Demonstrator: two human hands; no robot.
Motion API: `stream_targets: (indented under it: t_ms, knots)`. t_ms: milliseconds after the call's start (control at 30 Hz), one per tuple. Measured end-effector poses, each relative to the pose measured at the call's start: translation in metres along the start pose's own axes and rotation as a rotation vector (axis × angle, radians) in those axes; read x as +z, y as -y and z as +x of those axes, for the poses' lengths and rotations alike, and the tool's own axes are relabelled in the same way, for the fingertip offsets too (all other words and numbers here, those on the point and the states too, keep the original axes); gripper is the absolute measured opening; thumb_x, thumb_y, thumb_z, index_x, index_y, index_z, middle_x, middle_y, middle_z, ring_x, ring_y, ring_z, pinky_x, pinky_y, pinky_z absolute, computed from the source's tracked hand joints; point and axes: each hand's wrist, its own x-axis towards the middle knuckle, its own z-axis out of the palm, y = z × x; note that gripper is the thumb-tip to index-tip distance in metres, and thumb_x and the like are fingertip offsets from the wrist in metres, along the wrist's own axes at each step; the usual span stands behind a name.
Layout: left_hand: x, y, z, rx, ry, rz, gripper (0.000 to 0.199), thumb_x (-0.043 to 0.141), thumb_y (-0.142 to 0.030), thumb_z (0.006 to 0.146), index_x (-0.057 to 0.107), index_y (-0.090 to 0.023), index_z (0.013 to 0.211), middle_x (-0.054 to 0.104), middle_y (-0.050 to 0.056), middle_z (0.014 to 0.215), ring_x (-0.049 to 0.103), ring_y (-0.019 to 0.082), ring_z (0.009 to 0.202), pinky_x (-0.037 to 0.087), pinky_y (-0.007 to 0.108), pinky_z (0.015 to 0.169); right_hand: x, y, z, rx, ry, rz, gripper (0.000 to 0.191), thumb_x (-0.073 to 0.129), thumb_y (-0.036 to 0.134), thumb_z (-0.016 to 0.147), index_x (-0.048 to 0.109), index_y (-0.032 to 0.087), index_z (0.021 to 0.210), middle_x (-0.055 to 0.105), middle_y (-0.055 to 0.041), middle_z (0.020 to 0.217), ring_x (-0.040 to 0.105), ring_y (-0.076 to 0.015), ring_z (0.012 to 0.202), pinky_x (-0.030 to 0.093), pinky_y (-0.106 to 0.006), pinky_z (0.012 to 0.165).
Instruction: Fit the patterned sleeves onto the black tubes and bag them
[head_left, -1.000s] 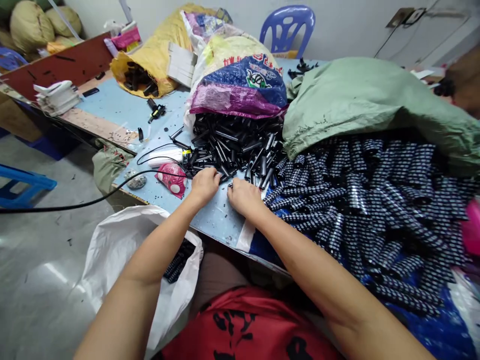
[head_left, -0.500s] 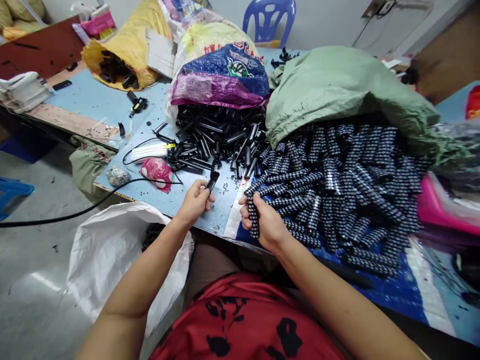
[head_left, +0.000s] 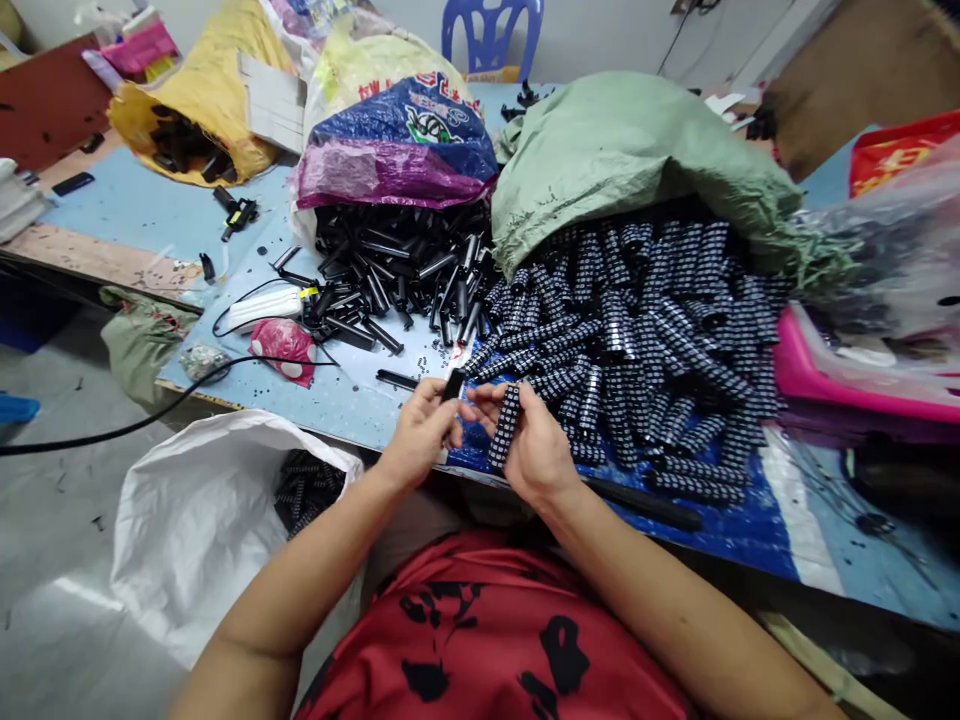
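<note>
My left hand [head_left: 424, 430] pinches a small plain black piece [head_left: 453, 384] at the table's front edge. Close on its right, my right hand [head_left: 536, 445] is wrapped round a black tube with rows of white marks [head_left: 505, 428], held nearly upright. The fingertips of both hands are close together between the two pieces; whether they touch is unclear. Behind the left hand lies a heap of plain black pieces [head_left: 390, 265], spilling from a plastic bag [head_left: 397, 120]. A large pile of white-marked black tubes [head_left: 645, 350] spreads out beside the right hand.
A green sack [head_left: 630, 150] covers the back of the tube pile. A white sack [head_left: 187, 530] with tubes inside stands open at lower left. On the table lie a red dotted bundle [head_left: 285, 348], a black cable and a yellow sack [head_left: 225, 80]. A pink tray [head_left: 855, 375] sits at right.
My left hand has moved right with its black piece, towards the right hand. The marked tube is still in my right hand, now slightly tilted. The view has shifted to the right.
</note>
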Motion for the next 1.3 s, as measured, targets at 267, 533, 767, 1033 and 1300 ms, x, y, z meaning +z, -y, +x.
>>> stream_targets:
  t_ms: [267, 533, 767, 1033, 1300]
  knots:
    - [0.016, 0.002, -0.017, 0.043, -0.046, 0.108, 0.034, 0.085, -0.041, 0.075, 0.069, -0.016, 0.091, 0.064, 0.0, 0.081, 0.055, 0.012, 0.072, 0.047, 0.026, 0.071, -0.026, 0.009, -0.009, -0.365, 0.367, -0.607, 0.081, 0.062, 0.065, 0.093, 0.04, 0.019, 0.156, 0.04, -0.0172, 0.163, 0.042, -0.0303, 0.15, 0.044, -0.048, 0.12]
    - [0.017, -0.003, -0.032, -0.029, -0.005, 0.041, 0.045, 0.082, -0.054, 0.079, 0.067, -0.014, 0.092, 0.06, -0.002, 0.07, 0.048, 0.007, 0.057, 0.042, 0.021, 0.059, -0.06, 0.028, -0.02, -1.17, 0.503, -1.187, 0.113, 0.085, 0.05, 0.079, 0.021, 0.014, 0.165, 0.049, -0.0238, 0.153, 0.049, -0.0343, 0.145, 0.049, -0.052, 0.116]
    - [0.035, 0.015, -0.043, 0.006, -0.037, -0.046, 0.044, 0.07, -0.058, 0.09, 0.07, -0.014, 0.09, 0.064, 0.001, 0.076, 0.054, 0.009, 0.069, 0.046, 0.021, 0.068, -0.07, 0.026, -0.034, -1.389, 0.42, -1.333, 0.109, 0.085, 0.052, 0.078, 0.032, 0.007, 0.162, 0.058, -0.0255, 0.143, 0.058, -0.0353, 0.135, 0.057, -0.049, 0.109]
    - [0.024, 0.008, -0.037, -0.365, 0.138, -0.279, 0.044, 0.092, -0.041, 0.07, 0.074, -0.012, 0.097, 0.073, 0.006, 0.084, 0.067, 0.014, 0.074, 0.054, 0.026, 0.073, -0.074, 0.023, -0.04, -1.341, 0.413, -1.427, 0.105, 0.081, 0.057, 0.08, 0.036, 0.005, 0.159, 0.059, -0.0262, 0.142, 0.056, -0.0347, 0.137, 0.053, -0.049, 0.112]
    - [0.0, 0.029, -0.014, -0.06, 0.055, 0.186, 0.039, 0.082, -0.046, 0.077, 0.068, -0.016, 0.097, 0.071, 0.003, 0.082, 0.066, 0.016, 0.072, 0.052, 0.03, 0.071, -0.129, 0.036, -0.059, -1.229, 0.235, -1.713, 0.048, 0.076, 0.032, 0.091, 0.059, 0.009, 0.13, 0.072, -0.0173, 0.115, 0.068, -0.0298, 0.108, 0.055, -0.042, 0.09]
